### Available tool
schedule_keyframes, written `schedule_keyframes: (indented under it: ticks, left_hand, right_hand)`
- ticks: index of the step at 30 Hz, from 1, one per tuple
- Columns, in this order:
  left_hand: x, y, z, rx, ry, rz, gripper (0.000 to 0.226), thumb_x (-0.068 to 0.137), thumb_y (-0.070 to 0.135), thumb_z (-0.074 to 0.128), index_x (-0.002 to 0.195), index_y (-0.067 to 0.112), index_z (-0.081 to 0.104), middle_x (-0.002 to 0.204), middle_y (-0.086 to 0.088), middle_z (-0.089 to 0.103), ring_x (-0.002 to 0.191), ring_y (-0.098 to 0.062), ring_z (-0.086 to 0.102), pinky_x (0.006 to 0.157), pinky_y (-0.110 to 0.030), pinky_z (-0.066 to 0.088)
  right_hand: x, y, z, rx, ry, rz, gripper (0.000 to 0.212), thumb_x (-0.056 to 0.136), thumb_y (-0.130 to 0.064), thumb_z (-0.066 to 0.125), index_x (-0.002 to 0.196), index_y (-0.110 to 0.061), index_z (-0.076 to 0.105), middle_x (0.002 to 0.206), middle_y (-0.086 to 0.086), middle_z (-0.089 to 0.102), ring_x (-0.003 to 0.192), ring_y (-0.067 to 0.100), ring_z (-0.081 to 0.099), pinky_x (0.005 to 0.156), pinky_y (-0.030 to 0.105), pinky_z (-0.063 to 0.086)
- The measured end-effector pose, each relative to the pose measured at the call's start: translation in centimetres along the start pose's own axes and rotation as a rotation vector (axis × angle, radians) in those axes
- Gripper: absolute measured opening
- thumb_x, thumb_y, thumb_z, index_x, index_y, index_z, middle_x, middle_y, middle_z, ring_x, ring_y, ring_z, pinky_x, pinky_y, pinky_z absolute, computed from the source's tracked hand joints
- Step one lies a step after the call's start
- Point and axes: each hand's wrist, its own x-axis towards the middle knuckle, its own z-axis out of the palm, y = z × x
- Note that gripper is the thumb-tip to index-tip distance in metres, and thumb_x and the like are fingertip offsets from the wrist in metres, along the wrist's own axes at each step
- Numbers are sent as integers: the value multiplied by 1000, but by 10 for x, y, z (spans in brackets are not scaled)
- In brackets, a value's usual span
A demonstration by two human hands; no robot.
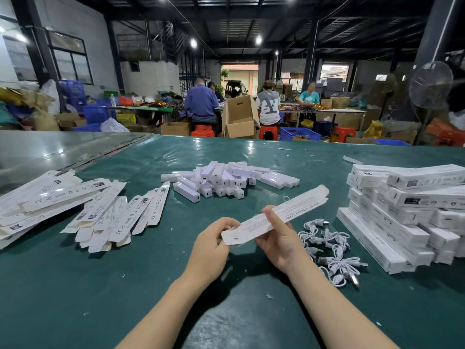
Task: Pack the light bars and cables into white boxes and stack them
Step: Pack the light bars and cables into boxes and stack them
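A flat, unfolded white box [289, 211] is held above the green table [75, 285], slanting up to the right. My left hand [214, 244] pinches its near end. My right hand [280, 238] grips its middle, thumb on top. A heap of white light bars [226, 180] lies beyond the hands. Coiled white cables [332, 248] lie just right of my right hand. Flat box blanks [100, 212] are spread at the left. Packed white boxes [402, 212] are stacked at the right.
Small paper scraps dot the green table. A grey sheet [50, 152] covers the table's far left corner. Beyond the table's far edge, several people sit at another bench among cardboard cartons [239, 119], blue crates and red stools. A fan [430, 84] stands at the back right.
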Motion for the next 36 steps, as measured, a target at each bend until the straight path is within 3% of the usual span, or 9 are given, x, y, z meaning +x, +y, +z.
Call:
schedule_keyframes:
  ticks: [6,8,11,16,22,25,29,32,36]
  left_hand:
    - [4,7,5,-609,157,-284,21,86,-8,55,80,12,59,73,2,67,70,-12,61,60,-18,53]
    - [3,8,6,-727,108,-304,24,84,-8,57,71,12,61,66,3,67,66,-11,62,61,-20,54]
    - [1,7,8,-694,19,-240,20,67,-1,71,67,18,66,70,1,69,65,-9,63,62,-21,53]
    - [-1,7,10,-667,-11,-185,27,49,12,73,75,20,70,73,2,70,62,-5,59,58,-17,49]
    - [1,8,7,-556,65,-185,34,74,-12,68,70,22,69,69,9,69,60,-1,59,54,-16,49]
    - [2,6,4,-544,114,-219,39,79,-15,60,65,20,67,67,8,67,62,-6,59,53,-19,52]
    - [2,8,2,-720,121,-316,27,82,-16,56,77,11,61,65,5,68,59,-10,62,51,-21,53]
    - [4,9,0,-839,68,-427,24,86,-11,54,81,11,59,65,1,68,52,-8,62,50,-22,54]
    - [5,13,-3,-969,-51,-513,23,90,-8,47,85,11,57,66,-3,68,50,-12,62,50,-23,54]
  right_hand:
    - [-2,0,6,95,87,-9,45,40,-34,81,69,-19,49,44,-6,53,32,4,45,33,12,32]
    - [-2,-1,5,127,142,14,40,48,-37,75,71,-20,47,43,-7,54,31,2,45,30,11,30]
    - [1,-1,1,169,205,45,33,56,-40,66,71,-19,45,40,-7,50,25,1,38,27,11,24]
    - [2,-1,2,173,249,48,39,56,-49,63,67,-18,43,37,-8,44,24,1,31,27,11,22]
    - [0,-3,3,182,198,87,36,57,-43,66,75,-15,51,44,-6,52,30,3,40,28,13,29]
    - [-3,-4,4,97,116,144,24,71,-37,63,79,-15,56,48,-6,58,31,3,45,31,14,35]
    - [-6,-5,5,132,-17,232,15,75,-23,58,86,-14,60,52,-6,59,27,2,31,28,10,28]
    - [-6,-4,3,179,-56,257,12,90,-14,47,93,-16,58,53,-6,59,27,1,30,27,8,24]
    - [-8,-6,4,241,-94,281,26,71,-11,56,95,-17,59,58,-4,59,27,1,33,26,6,23]
